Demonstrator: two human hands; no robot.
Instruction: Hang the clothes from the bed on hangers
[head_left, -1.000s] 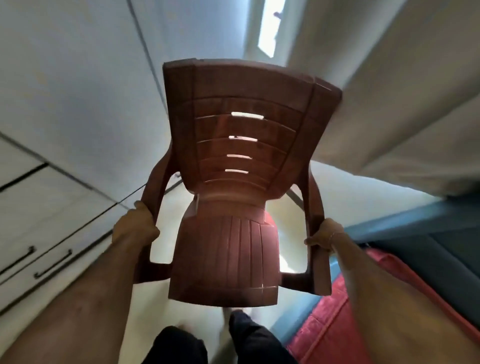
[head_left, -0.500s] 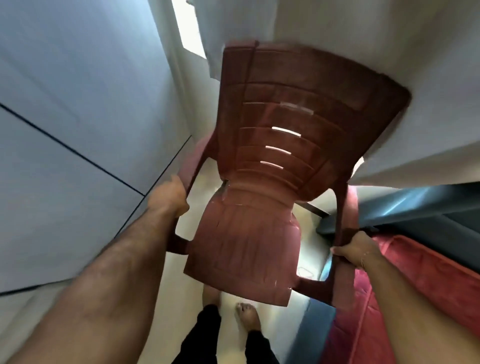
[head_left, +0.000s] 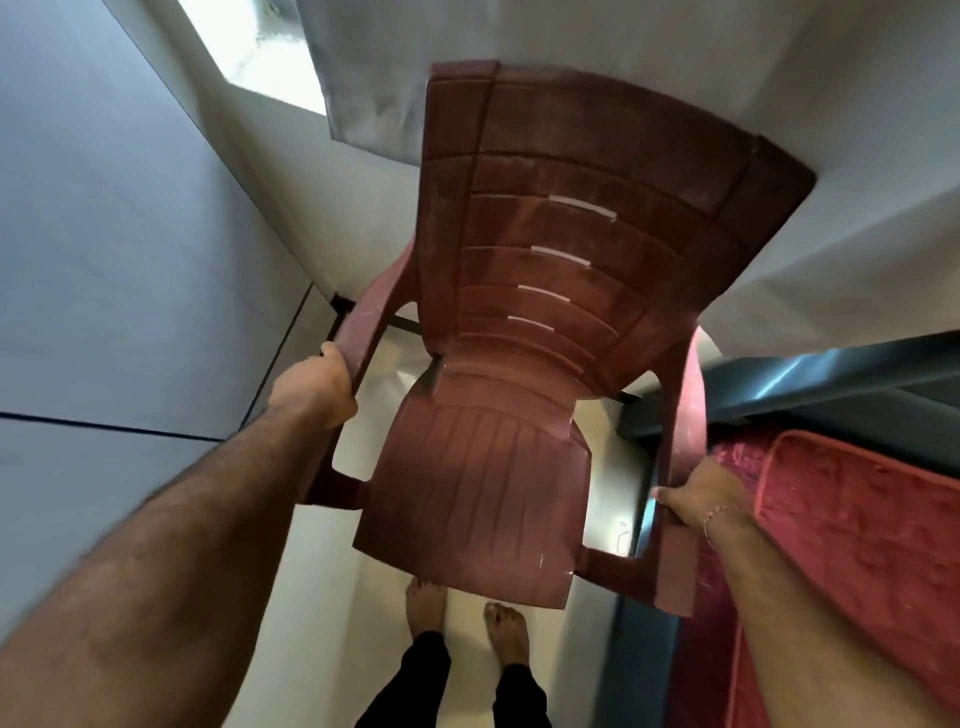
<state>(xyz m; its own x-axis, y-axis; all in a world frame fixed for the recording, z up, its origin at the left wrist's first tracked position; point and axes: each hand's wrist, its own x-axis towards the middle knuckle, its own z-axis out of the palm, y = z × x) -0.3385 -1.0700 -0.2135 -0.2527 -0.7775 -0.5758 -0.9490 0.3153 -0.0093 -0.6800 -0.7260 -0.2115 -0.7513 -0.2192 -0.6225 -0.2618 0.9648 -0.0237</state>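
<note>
While gripped by both hands (head_left: 311, 387), brown chair (head_left: 519, 364) aloft.

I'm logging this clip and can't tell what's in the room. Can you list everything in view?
plastic chair: one, reddish brown, lifted off the floor, centre.
bed cover: one, red, lower right.
bed frame: one, dark blue-grey, right.
curtain: one, pale, behind the chair top.
window: one, bright, upper left.
panelled wall: pale grey, left.
floor: cream, below.
feet: two, bare, black trouser legs.
left hand: grips left armrest.
right hand: grips right armrest.
</note>
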